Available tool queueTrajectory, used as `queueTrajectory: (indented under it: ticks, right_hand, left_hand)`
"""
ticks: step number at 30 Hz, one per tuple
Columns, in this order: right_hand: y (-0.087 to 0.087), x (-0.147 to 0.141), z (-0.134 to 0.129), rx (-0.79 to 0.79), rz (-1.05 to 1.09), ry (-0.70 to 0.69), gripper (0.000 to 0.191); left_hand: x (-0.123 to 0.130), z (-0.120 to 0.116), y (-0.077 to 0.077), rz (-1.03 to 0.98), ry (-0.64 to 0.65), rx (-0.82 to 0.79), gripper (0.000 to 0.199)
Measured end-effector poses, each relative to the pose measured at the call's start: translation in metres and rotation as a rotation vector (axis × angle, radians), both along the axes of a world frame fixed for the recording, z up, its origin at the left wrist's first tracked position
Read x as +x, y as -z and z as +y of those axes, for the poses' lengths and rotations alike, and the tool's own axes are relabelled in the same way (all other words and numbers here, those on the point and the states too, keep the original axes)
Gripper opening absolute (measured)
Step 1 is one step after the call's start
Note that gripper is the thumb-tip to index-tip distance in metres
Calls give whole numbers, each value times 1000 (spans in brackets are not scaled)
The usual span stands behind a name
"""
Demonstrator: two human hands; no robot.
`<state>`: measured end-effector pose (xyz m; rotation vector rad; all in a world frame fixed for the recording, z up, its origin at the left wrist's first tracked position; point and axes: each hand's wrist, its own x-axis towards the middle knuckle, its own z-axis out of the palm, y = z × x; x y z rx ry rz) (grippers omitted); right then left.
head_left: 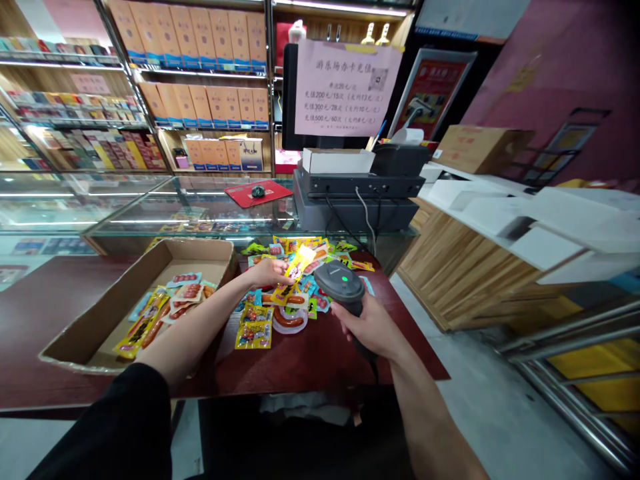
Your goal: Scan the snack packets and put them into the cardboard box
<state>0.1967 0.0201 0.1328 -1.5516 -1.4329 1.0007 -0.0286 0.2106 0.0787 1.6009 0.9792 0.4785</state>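
My left hand (269,273) is closed on the end of a yellow snack packet (294,273), held tilted above the pile. In my right hand (367,320) is a dark grey barcode scanner (340,280), gripped by its handle, with a green light lit on top. The scanner's head points toward the yellow packet, and the two are apart. Beneath lie several packaged sausages (289,320) and small snack packets (254,327) in yellow, green and blue. Left of them stands an open cardboard box (107,293) with several sausage packets inside, partly hidden by my left forearm.
The dark red table (310,367) meets a glass display counter (200,207) at its back. On the counter are a black mouse (258,191) on a red pad, and a monitor with a paper sign (347,87) above a cash drawer (355,210). White boxes (485,207) stand on the right.
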Motion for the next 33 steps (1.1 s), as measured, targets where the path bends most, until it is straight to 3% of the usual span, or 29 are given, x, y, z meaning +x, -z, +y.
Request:
queueTrajectory:
  ticks: [13, 18, 21, 25, 30, 33]
  right_hand:
    - [-5, -1, -4, -34, 17, 34, 30]
    - [-5, -1, -2, -20, -18, -31, 28]
    - [-5, -5, 5, -27, -31, -68, 26]
    - [-4, -17, 15, -23, -48, -146, 25]
    - [1, -32, 26, -15, -23, -254, 28]
    - [5, -37, 32, -28, -10, -294, 31]
  left_hand:
    - [-1, 1, -5, -79, -44, -123, 57]
    - [-16, 7, -24, -163, -148, -92, 55]
    - [-45, 5, -46, -138, -207, -62, 57]
    - [-108, -9, -71, -42, -311, 42, 57]
    - [-191, -40, -87, 38, -586, 91, 56]
    - [-223, -60, -93, 25, -666, 73, 54]
